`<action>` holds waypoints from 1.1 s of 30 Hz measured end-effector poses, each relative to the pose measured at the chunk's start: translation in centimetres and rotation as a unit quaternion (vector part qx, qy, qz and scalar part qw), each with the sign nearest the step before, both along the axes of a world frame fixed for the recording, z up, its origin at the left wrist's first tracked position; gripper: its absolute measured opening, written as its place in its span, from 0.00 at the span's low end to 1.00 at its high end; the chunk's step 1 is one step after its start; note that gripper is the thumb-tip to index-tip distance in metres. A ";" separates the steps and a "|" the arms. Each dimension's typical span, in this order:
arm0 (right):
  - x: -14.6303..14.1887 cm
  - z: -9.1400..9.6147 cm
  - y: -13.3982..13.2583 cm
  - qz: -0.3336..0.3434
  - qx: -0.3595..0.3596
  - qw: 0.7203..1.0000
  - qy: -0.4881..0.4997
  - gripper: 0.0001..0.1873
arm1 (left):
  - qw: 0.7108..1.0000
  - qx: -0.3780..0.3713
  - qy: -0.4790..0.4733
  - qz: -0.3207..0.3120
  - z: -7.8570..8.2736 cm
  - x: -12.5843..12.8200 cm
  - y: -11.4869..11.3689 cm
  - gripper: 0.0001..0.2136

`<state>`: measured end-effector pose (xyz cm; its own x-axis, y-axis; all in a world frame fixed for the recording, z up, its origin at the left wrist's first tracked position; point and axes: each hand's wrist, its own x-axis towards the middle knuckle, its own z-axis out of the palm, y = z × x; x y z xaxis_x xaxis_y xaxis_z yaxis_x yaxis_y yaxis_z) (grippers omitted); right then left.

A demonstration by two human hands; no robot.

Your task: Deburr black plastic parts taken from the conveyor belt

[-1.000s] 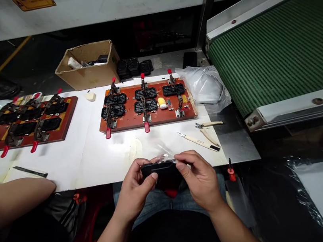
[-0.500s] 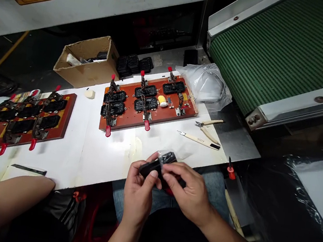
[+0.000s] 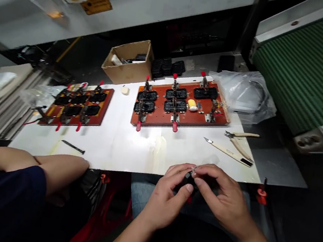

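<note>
Pinching a small black part [image 3: 187,179] between both hands, I hold it just off the near edge of the white tabletop [image 3: 122,143], left hand [image 3: 169,196] and right hand [image 3: 223,197] closed around it. Farther out lie a knife [image 3: 229,151] and pliers [image 3: 241,140], then a red clamp fixture [image 3: 182,104] and a cardboard box [image 3: 129,62].

Both hands meet low in front of the body, fingertips pinched together.

The left hand [image 3: 169,196] comes up from the lower middle, forearm bare, fingers curled and thumb pressed inward toward the right. The right hand [image 3: 224,200] reaches in from the lower right, its bare forearm angled across, knuckles up, index finger and thumb closed tip to tip against the left hand's fingertips.
</note>
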<state>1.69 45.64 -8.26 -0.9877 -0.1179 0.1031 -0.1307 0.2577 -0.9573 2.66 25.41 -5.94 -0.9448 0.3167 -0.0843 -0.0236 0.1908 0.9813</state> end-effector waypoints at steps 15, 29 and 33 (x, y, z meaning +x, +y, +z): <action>-2.9 3.5 -5.0 0.029 -0.135 0.983 -0.125 0.14 | 0.960 0.136 -0.141 0.201 0.4 -1.6 -0.9 0.14; 4.4 -1.2 -5.6 0.062 -0.319 0.902 -0.284 0.23 | 0.944 0.293 -0.053 0.142 -0.5 -0.2 -3.1 0.11; 4.2 -2.5 -3.8 -0.047 -0.319 0.879 -0.350 0.25 | 0.981 0.171 -0.036 0.085 -0.4 1.3 -2.5 0.11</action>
<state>5.91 41.82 -10.76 -0.8375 -0.1722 -0.5186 0.5419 -0.3836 -0.7478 3.94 22.89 -6.31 -0.9819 0.1765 -0.0684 -0.0977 -0.1629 0.9818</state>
